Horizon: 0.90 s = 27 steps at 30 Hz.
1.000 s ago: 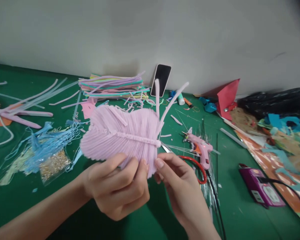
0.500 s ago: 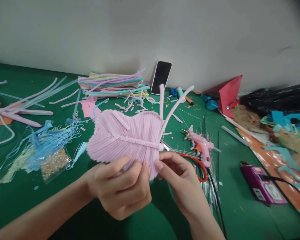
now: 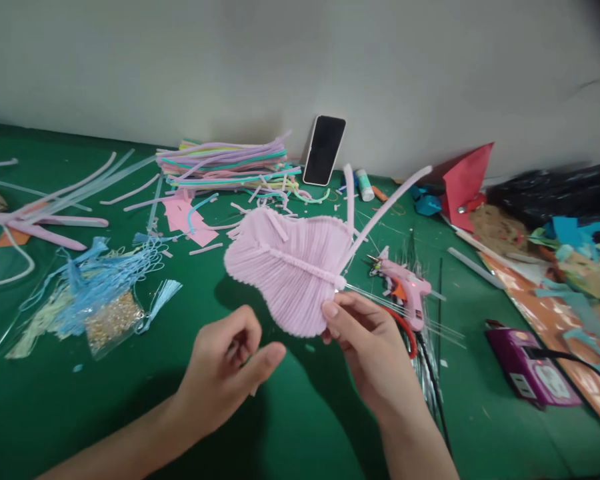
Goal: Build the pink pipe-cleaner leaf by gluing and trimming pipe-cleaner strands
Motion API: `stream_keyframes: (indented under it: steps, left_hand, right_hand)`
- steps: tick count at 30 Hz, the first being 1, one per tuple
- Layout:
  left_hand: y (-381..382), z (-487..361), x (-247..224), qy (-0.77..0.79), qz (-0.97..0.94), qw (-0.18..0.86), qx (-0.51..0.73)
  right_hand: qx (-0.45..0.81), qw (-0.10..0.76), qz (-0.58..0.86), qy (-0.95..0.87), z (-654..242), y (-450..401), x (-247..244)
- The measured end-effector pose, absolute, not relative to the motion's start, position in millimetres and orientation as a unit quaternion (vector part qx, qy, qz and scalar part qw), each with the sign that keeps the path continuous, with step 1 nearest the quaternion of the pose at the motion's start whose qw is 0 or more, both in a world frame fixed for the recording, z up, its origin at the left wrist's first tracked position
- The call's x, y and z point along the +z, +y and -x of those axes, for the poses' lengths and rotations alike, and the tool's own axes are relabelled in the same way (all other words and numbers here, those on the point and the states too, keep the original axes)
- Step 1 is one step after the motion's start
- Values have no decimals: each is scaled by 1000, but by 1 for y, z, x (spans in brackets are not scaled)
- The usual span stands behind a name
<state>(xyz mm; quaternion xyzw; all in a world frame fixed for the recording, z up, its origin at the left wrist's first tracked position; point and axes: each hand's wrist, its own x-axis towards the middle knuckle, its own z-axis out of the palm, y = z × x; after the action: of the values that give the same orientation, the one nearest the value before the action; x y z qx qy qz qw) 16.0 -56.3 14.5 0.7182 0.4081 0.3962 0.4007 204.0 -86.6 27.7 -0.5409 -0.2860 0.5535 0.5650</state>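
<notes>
A lilac butterfly-like shape (image 3: 295,267) made of fuzzy stems is held up over the green table, with a raised strip along its middle and two long stems sticking up at its right end. My right hand (image 3: 363,333) pinches its lower right edge between thumb and fingers. Below and left of the shape, my left hand (image 3: 230,367) is apart from it, fingers curled and thumb stretched out, holding nothing that I can see.
Behind lie a bundle of coloured fuzzy stems (image 3: 225,163) and a leaning phone (image 3: 325,150). Blue tassels (image 3: 95,287) and a bag of beads (image 3: 114,323) are at left. To the right are a pink glue gun (image 3: 405,287), a purple box (image 3: 533,370) and red paper (image 3: 467,183).
My left hand has let go of the lilac shape and moved down from it. The shape has shifted right and tilted, still in my right hand.
</notes>
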Motion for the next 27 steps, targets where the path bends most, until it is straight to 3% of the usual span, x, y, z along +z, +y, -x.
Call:
stream_keyframes:
  steps: [2, 5, 12, 27]
  left_hand:
    - [-56, -21, 15, 383, -609, 623, 306]
    - [-50, -31, 20, 340, -487, 756, 275]
    - [-49, -43, 27, 446, -427, 703, 353]
    - [-51, -45, 21, 514, -395, 664, 372]
  right_hand:
    - [561, 559, 533, -299, -203, -86, 30]
    - [573, 538, 527, -323, -199, -87, 32]
    - [521, 573, 556, -302, -186, -94, 23]
    - [558, 544, 556, -288, -185, -93, 18]
